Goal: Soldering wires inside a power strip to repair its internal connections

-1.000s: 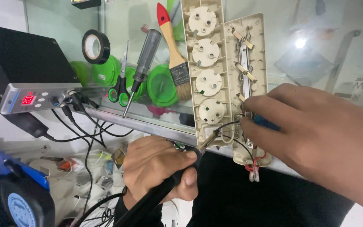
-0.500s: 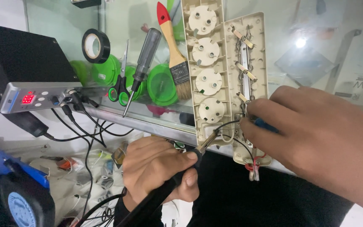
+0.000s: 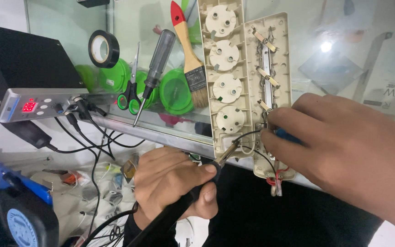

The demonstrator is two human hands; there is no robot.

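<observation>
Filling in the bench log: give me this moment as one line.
left hand: grips soldering iron | right hand: pinches blue tool | both at opened power strip

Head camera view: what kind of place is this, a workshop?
Likely an electronics repair bench: the left hand holds a soldering iron to an opened power strip, with a soldering station and screwdriver nearby.

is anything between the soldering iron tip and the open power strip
Nothing visible. The soldering iron in the left hand has its tip right at the power strip edge, beside a black wire; the right hand sits off to the side.
</observation>
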